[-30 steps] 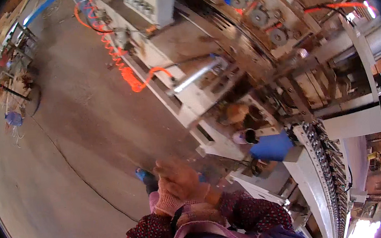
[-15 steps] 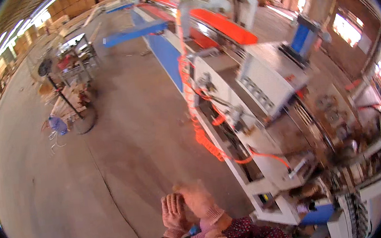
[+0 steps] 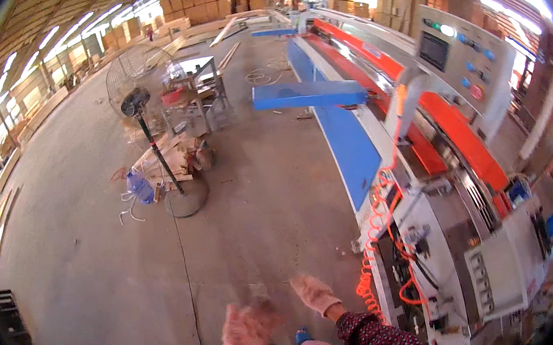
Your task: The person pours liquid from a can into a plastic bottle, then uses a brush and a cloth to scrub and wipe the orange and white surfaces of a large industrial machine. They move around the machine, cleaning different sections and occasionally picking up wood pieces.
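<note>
My left hand (image 3: 241, 334), in a pale pink knit glove, is held low in front of me. Its fingers reach out to the right, partly smeared by motion, and nothing shows in them. Apart from it, to the right, my right hand (image 3: 315, 294) wears a matching glove. The fingers of that hand stretch forward and left, with no object visible in them. Both hands are over the bare floor, touching nothing that I can see. Nearest to the right hand is an orange coiled air hose (image 3: 368, 287) on the side of a long machine.
The machine has a blue side panel (image 3: 354, 154), red-orange guards (image 3: 465, 139), a projecting blue arm (image 3: 309, 95) and a control panel (image 3: 456, 52). A pedestal fan (image 3: 156, 148) stands left, beside wood scraps (image 3: 177, 157), a blue-tinted bottle (image 3: 139, 187) and a small table (image 3: 196, 80). Stacked boxes line the back.
My hands were together and have parted, the right one moving to the right. The view has swung, so the fan and machine sit farther right, and more of the far hall shows.
</note>
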Available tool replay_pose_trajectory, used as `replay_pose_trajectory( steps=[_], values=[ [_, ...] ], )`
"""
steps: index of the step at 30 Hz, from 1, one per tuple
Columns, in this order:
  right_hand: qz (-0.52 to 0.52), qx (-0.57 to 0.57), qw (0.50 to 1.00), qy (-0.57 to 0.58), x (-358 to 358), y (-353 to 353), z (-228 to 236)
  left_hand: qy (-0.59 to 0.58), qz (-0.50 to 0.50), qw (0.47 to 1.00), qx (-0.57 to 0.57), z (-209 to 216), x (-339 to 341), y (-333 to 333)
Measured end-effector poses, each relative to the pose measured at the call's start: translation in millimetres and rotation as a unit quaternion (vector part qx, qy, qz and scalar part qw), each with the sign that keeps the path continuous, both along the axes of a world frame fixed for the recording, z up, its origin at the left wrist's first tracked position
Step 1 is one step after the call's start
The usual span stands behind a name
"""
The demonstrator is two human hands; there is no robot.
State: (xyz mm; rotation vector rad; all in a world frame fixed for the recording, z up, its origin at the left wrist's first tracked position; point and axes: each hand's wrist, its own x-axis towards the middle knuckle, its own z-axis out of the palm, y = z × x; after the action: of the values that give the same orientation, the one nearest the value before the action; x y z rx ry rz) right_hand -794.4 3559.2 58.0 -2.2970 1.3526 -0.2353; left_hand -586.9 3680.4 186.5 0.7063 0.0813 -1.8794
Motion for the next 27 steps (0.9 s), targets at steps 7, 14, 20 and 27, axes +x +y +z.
replay_pose_trajectory(
  steps=[7, 14, 20, 27],
  values=[
    [-0.144, 0.052, 0.972, -0.180, 68.0, -258.8, 100.6, -0.196, 0.372, 0.900, 0.112, -48.9, 123.7, -121.1],
    [-0.234, -0.155, 0.957, -0.078, 57.0, -542.8, 145.8, -0.203, 0.297, 0.931, -0.066, -42.1, 189.9, -376.8],
    [-0.213, -0.270, 0.930, 0.130, 47.4, -701.1, 162.1, -0.254, 0.054, 0.940, -0.223, -8.4, 184.3, -652.7],
    [-0.156, -0.277, 0.933, 0.172, 56.8, -768.8, 153.1, -0.279, -0.011, 0.941, -0.192, -11.0, 173.9, -953.1]
  ],
)
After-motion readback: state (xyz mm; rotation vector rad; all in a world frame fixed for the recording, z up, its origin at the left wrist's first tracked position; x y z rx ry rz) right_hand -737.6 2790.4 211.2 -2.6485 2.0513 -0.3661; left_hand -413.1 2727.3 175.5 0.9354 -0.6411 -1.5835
